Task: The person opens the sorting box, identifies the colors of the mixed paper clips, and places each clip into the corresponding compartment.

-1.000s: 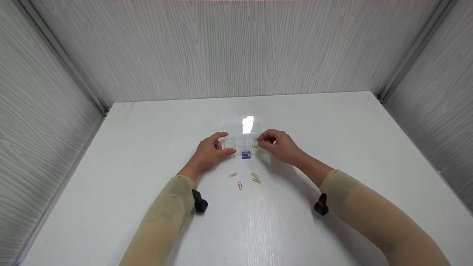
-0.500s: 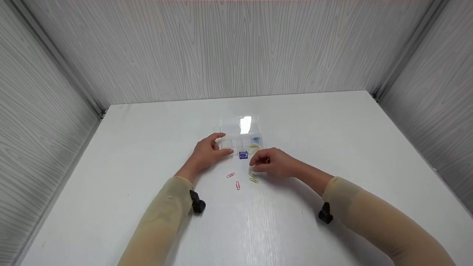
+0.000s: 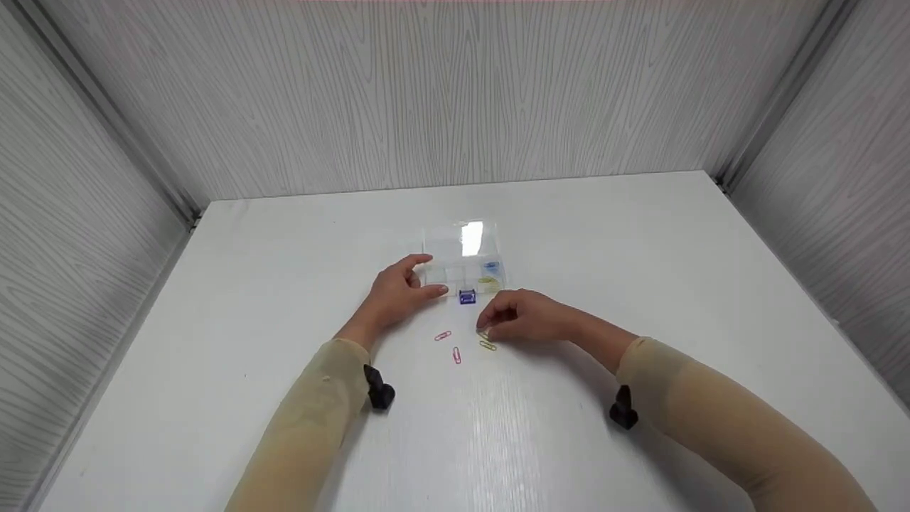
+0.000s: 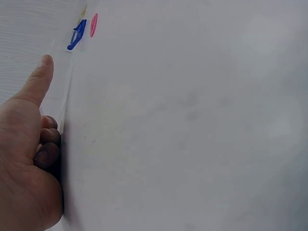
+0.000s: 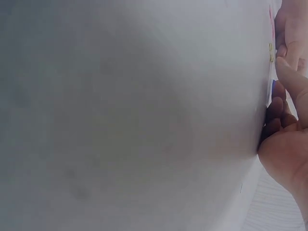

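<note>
A clear plastic compartment box (image 3: 455,276) lies with its lid (image 3: 444,243) folded back. My left hand (image 3: 395,290) holds its left end, thumb at the front edge and index finger toward the back. A blue paper clip (image 3: 491,265) is in the back right compartment and a yellow one (image 3: 486,281) in front of it. My right hand (image 3: 526,315) pinches a yellow paper clip (image 3: 483,334) on the table, mostly hidden by the fingertips. Just below it lies another yellow paper clip (image 3: 488,345). Two pink paper clips (image 3: 443,336) lie to the left.
A blue-purple clasp (image 3: 467,296) sits at the box's front edge, also visible in the left wrist view. The white table (image 3: 298,235) meets a grey wood-grain panel (image 3: 455,92) at the back, with similar panels on both sides.
My right hand has come away from the box's right compartments, toward me, down to the upper yellow paper clip. The left hand stays at the box.
</note>
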The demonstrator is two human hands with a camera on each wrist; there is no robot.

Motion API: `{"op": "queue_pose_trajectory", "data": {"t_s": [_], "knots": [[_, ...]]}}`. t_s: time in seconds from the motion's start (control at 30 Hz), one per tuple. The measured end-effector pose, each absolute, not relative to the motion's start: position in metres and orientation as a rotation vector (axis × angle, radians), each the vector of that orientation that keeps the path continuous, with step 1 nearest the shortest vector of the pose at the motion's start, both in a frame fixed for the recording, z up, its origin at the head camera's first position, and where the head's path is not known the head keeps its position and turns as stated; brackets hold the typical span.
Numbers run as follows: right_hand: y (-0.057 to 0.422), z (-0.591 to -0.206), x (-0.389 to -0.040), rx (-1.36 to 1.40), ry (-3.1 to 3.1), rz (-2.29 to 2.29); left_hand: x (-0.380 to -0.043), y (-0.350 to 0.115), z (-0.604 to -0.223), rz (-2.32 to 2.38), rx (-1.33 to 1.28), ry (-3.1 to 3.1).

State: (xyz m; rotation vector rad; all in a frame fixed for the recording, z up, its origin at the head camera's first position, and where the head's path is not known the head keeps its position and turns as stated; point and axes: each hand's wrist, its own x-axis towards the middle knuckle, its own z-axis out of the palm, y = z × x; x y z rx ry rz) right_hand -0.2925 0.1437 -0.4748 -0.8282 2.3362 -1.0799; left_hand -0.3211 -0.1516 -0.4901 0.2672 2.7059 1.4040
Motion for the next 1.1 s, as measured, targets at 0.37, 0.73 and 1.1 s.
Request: {"op": "queue_pose_trajectory", "data": {"t_s": [0.37, 0.73, 1.1], "knots": [[0.1411, -0.4753, -0.2908, -0.834, 2.351, -1.048, -0.3225, -0.1518, -0.4911, 1.399, 0.281, 2.709], [0.1399, -0.4755, -0.2897, -0.831, 2.356, -1.036, -0.3223, -0.1526, -0.4910, 1.391, 0.268, 2.702], [0.1393, -0.4744, -0.2892, -0.877, 2.379, -0.972, -0.3216, -0.1527, -0.4922, 1.368, 0.230, 2.708]]}}
